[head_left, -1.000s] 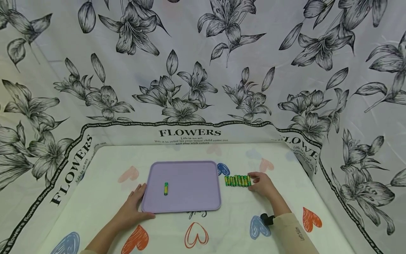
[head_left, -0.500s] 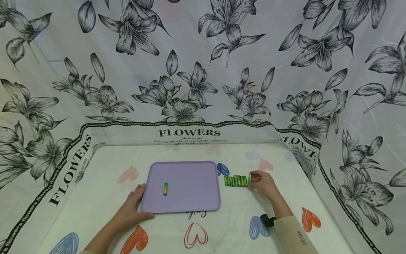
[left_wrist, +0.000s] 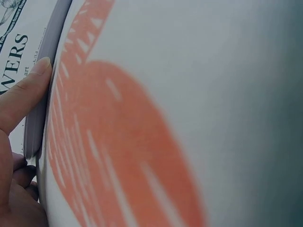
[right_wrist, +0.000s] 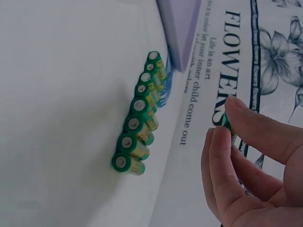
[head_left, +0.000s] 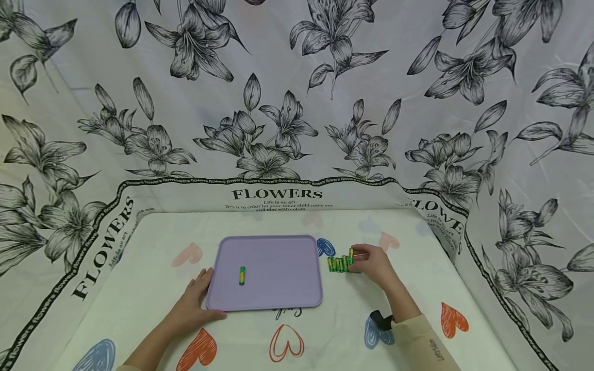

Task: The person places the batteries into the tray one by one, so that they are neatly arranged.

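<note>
My right hand (head_left: 371,264) pinches a green and yellow battery (head_left: 351,253) between thumb and fingertips, raised above the table. In the right wrist view the fingers cover most of that battery (right_wrist: 227,122). A row of several like batteries (right_wrist: 137,118) lies side by side under the hand, its right end hidden by the hand in the head view. The lilac tray (head_left: 283,288) is left of the row, with one battery (head_left: 242,275) lying on it. My left hand (head_left: 192,301) rests against the tray's near left corner, fingers along the left edge, thumb at the front edge.
A white cloth (head_left: 250,337) printed with hearts covers the table. Flower-printed fabric (head_left: 274,129) hangs behind and at both sides. A black strap piece (head_left: 381,320) sits at my right wrist.
My right hand took the battery at the row's right end, lifted it and moved left with it over the row. My left hand and the tray stay in place.
</note>
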Demonstrator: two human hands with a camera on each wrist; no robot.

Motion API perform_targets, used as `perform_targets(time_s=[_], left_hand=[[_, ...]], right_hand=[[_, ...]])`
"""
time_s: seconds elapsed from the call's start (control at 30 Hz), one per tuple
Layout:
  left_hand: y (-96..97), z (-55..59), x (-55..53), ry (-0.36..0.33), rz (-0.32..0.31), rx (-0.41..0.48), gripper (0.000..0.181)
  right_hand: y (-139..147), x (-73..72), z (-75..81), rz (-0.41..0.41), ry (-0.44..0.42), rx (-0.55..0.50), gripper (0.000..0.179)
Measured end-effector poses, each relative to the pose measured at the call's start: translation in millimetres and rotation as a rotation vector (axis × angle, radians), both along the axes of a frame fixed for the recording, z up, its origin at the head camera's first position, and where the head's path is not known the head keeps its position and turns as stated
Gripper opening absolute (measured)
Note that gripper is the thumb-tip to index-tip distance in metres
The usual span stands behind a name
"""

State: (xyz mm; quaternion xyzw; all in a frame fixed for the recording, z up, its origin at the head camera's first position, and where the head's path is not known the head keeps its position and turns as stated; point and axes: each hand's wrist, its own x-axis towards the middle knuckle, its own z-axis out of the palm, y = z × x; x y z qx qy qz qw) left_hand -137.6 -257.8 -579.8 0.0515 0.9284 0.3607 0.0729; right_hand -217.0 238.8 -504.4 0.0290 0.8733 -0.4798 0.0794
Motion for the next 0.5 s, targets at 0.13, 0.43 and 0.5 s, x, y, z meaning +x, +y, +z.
perform_targets(time_s=[0.13,0.43,0.5], left_hand=[[-0.2,0.5,1.1,-0.009,0.002,-0.001,0.133],[-1.5,-2.1,-0.3,0.012,-0.006,0.010,0.131],[-2.4,-3.6,-1.0,0.020,-0.010,0.010,0.131]], right_hand=[[-13.4,2.6,7.7,0.025,0.015,0.028,0.056],[-39.2,7.0,23.2,0.064,0.060,0.007,0.055],[-44.6,8.1,26.2,0.070,0.061,-0.010,0.055]])
